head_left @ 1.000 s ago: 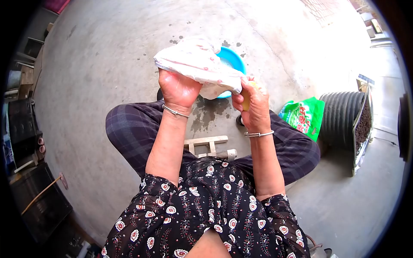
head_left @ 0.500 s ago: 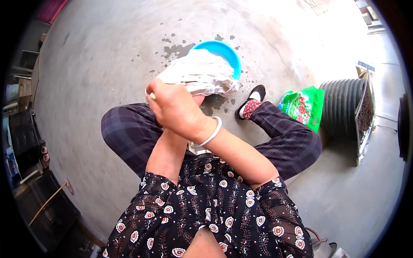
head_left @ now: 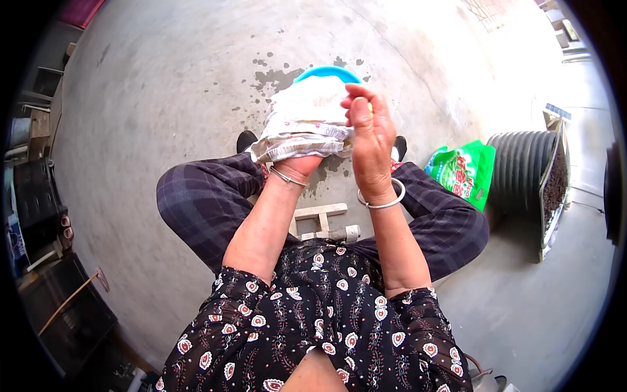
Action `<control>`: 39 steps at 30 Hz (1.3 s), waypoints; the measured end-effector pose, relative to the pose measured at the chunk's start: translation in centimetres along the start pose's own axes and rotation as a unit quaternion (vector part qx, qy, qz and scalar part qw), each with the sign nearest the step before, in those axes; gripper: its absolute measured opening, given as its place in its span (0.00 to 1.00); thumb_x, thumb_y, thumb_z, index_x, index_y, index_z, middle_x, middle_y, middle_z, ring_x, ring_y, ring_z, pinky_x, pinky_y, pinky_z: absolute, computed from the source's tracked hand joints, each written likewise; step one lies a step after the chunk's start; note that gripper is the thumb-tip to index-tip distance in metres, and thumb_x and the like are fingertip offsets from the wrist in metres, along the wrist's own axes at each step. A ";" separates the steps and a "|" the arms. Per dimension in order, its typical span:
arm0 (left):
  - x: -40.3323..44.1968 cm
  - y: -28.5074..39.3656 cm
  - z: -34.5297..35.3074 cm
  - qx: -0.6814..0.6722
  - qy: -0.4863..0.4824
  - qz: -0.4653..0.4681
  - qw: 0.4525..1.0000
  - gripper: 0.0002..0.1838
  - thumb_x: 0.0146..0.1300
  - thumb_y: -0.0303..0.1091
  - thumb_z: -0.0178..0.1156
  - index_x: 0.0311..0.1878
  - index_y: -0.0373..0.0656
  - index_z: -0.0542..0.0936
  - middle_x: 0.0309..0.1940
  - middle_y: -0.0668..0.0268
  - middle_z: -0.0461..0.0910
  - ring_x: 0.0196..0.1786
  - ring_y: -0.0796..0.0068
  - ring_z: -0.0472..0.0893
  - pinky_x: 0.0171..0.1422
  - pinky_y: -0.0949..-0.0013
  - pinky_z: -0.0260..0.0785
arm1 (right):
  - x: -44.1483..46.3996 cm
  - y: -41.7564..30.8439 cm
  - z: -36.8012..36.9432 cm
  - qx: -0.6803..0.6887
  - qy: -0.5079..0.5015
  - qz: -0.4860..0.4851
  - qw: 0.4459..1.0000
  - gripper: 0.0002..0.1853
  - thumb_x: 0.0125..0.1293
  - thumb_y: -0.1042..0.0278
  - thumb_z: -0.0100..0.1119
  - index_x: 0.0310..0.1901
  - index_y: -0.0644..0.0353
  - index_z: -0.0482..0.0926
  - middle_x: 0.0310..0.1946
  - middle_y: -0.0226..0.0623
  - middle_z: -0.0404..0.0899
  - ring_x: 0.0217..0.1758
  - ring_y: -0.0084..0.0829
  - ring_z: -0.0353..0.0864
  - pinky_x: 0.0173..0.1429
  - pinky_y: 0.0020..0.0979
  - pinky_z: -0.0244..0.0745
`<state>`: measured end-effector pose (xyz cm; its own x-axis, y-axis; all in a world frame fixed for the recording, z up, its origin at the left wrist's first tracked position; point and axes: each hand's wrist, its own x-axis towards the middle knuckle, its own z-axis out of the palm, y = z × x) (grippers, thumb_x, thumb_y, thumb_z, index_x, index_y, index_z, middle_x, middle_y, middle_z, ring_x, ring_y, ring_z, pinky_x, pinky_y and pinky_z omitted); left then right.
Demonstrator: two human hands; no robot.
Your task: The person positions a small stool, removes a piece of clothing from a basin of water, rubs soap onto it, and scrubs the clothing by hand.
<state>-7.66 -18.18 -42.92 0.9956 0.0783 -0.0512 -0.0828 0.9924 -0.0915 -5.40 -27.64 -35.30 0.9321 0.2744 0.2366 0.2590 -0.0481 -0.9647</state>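
Note:
A white garment [head_left: 307, 111] with small printed patterns and a gathered edge hangs bunched over my left hand [head_left: 305, 165], which holds it up. Only the heel and wrist of that hand show; the fingers are hidden in the fabric. Just right of the garment, my right hand [head_left: 371, 134] is raised with its fingers curled in a pinch. Between them shows a bit of a small pale yellow piece [head_left: 370, 107], too covered to name surely. Behind the garment, a blue basin [head_left: 330, 71] stands on the floor, mostly hidden.
A small wooden stool [head_left: 320, 212] is between my legs. To the right, a green plastic packet [head_left: 467, 166] leans by a black ribbed tub [head_left: 519, 163]. Wet spots [head_left: 277, 78] mark the concrete floor near the basin. A stick [head_left: 68, 302] and dark boxes line the left side.
My right hand has swung from the left, across my left forearm, to the right of the garment. The garment has come nearer, covering more of the basin, and my left wrist now shows.

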 end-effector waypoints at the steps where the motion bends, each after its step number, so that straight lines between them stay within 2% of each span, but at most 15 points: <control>1: 0.0 -0.2 -1.2 -0.030 -0.018 -0.012 0.999 0.27 0.67 0.52 0.40 0.59 0.41 0.65 0.58 0.56 0.67 0.60 0.62 0.68 0.66 0.57 0.59 | -0.2 0.5 0.6 -0.070 -0.047 -0.065 0.994 0.15 0.68 0.59 0.48 0.49 0.60 0.74 0.38 0.34 0.75 0.41 0.22 0.71 0.47 0.22 0.66; 2: 0.2 -1.2 -1.6 0.204 -0.039 0.058 0.976 0.28 0.67 0.53 0.39 0.63 0.45 0.61 0.63 0.58 0.62 0.63 0.64 0.65 0.68 0.58 0.57 | 0.1 0.2 1.5 -0.191 -0.109 -0.186 0.958 0.14 0.65 0.61 0.51 0.49 0.58 0.74 0.41 0.35 0.76 0.50 0.34 0.71 0.58 0.31 0.62; 6: -1.6 -2.5 1.5 -0.012 0.001 -0.073 0.997 0.27 0.68 0.50 0.41 0.66 0.49 0.56 0.65 0.62 0.58 0.66 0.67 0.61 0.69 0.60 0.55 | 2.7 1.4 2.0 -0.360 -0.137 -0.216 0.897 0.10 0.63 0.61 0.49 0.40 0.55 0.77 0.42 0.33 0.78 0.56 0.35 0.70 0.65 0.45 0.49; 11: -1.9 -2.4 1.5 0.070 0.006 -0.058 0.996 0.27 0.69 0.49 0.38 0.68 0.50 0.53 0.66 0.64 0.57 0.68 0.67 0.59 0.71 0.60 0.52 | 0.5 0.5 3.2 -0.263 -0.181 -0.264 0.910 0.09 0.62 0.63 0.51 0.38 0.57 0.77 0.43 0.35 0.78 0.58 0.37 0.71 0.61 0.38 0.61; 16: -1.8 -3.1 1.8 0.214 -0.011 -0.058 0.975 0.27 0.70 0.50 0.35 0.67 0.48 0.55 0.65 0.61 0.59 0.67 0.65 0.60 0.71 0.58 0.51 | 4.2 1.4 0.7 -0.362 -0.125 -0.173 0.907 0.13 0.67 0.63 0.42 0.41 0.59 0.76 0.44 0.37 0.78 0.52 0.36 0.74 0.64 0.42 0.54; 21: -1.8 -3.1 1.9 0.102 0.064 -0.001 0.993 0.25 0.70 0.47 0.35 0.67 0.49 0.54 0.66 0.63 0.56 0.67 0.66 0.60 0.71 0.60 0.50 | 0.0 0.5 2.9 -0.234 -0.184 -0.260 0.919 0.09 0.61 0.63 0.52 0.36 0.58 0.75 0.43 0.35 0.76 0.56 0.34 0.72 0.63 0.41 0.57; 25: -1.2 -3.4 4.5 0.045 0.096 -0.039 0.994 0.25 0.70 0.44 0.35 0.67 0.48 0.53 0.67 0.64 0.55 0.67 0.67 0.59 0.72 0.62 0.49 | 4.1 3.6 0.9 -0.333 -0.067 -0.207 0.917 0.08 0.63 0.67 0.48 0.37 0.60 0.75 0.42 0.38 0.77 0.50 0.36 0.74 0.61 0.43 0.58; 27: -1.4 -2.9 3.1 0.010 0.004 -0.056 0.998 0.24 0.70 0.43 0.35 0.67 0.47 0.54 0.66 0.65 0.56 0.67 0.68 0.59 0.72 0.63 0.49 | 3.7 3.6 1.0 -0.318 -0.062 -0.208 0.923 0.09 0.63 0.65 0.49 0.38 0.60 0.75 0.43 0.37 0.77 0.50 0.37 0.74 0.61 0.44 0.59; 29: -1.0 -2.6 1.2 0.266 -0.011 -0.014 0.964 0.24 0.70 0.43 0.35 0.67 0.47 0.54 0.66 0.64 0.56 0.67 0.68 0.58 0.72 0.63 0.49 | 0.9 1.5 2.2 -0.274 -0.155 -0.233 0.920 0.11 0.64 0.63 0.48 0.43 0.59 0.75 0.46 0.35 0.77 0.54 0.37 0.73 0.61 0.41 0.59; 32: -0.8 -2.8 -0.6 0.614 -0.027 0.037 0.788 0.24 0.70 0.42 0.34 0.67 0.46 0.54 0.66 0.64 0.56 0.67 0.69 0.58 0.72 0.64 0.48 | 2.1 2.9 1.4 -0.313 -0.106 -0.228 0.916 0.12 0.65 0.64 0.47 0.44 0.59 0.75 0.45 0.37 0.77 0.53 0.38 0.73 0.61 0.42 0.59; 33: -0.8 -2.9 -0.4 0.341 -0.019 -0.024 0.940 0.25 0.69 0.46 0.36 0.67 0.49 0.55 0.66 0.65 0.56 0.68 0.70 0.58 0.71 0.64 0.49 | 3.0 3.4 0.8 -0.325 -0.083 -0.215 0.917 0.12 0.65 0.63 0.47 0.43 0.59 0.75 0.45 0.37 0.77 0.53 0.39 0.73 0.60 0.42 0.59; 34: -0.9 -2.9 0.6 0.034 0.023 -0.070 0.997 0.26 0.68 0.49 0.38 0.67 0.51 0.57 0.67 0.65 0.57 0.68 0.72 0.57 0.71 0.65 0.49 | 3.9 4.0 0.3 -0.328 -0.033 -0.179 0.927 0.12 0.64 0.62 0.47 0.41 0.61 0.75 0.43 0.40 0.77 0.51 0.39 0.73 0.58 0.43 0.60; 36: -1.5 -3.1 1.7 0.355 -0.036 0.027 0.934 0.26 0.69 0.48 0.38 0.67 0.48 0.56 0.67 0.65 0.57 0.67 0.72 0.58 0.72 0.65 0.47 | 4.2 5.4 -0.3 -0.315 -0.002 -0.131 0.940 0.12 0.63 0.62 0.49 0.42 0.62 0.75 0.44 0.42 0.76 0.51 0.41 0.73 0.59 0.41 0.58; 37: -1.2 -2.8 1.5 0.105 -0.020 -0.025 0.994 0.26 0.69 0.47 0.38 0.67 0.47 0.56 0.67 0.65 0.56 0.67 0.72 0.58 0.72 0.65 0.46 | 3.8 5.5 0.0 -0.304 0.008 -0.161 0.939 0.13 0.63 0.62 0.50 0.42 0.62 0.75 0.45 0.42 0.76 0.51 0.42 0.73 0.60 0.41 0.58; 39: -0.4 -2.7 1.3 0.015 0.022 -0.020 0.999 0.27 0.69 0.47 0.38 0.67 0.46 0.55 0.67 0.64 0.56 0.68 0.72 0.58 0.73 0.64 0.45 | 1.6 2.9 1.6 -0.307 -0.038 -0.249 0.918 0.13 0.62 0.63 0.52 0.42 0.63 0.74 0.46 0.45 0.76 0.51 0.44 0.72 0.58 0.40 0.61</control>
<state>-7.81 -20.77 -41.37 0.9952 0.0355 -0.0914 -0.0415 0.9970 -0.0652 -3.55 -25.84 -37.86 0.6444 0.4744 0.5998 0.7643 -0.4247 -0.4853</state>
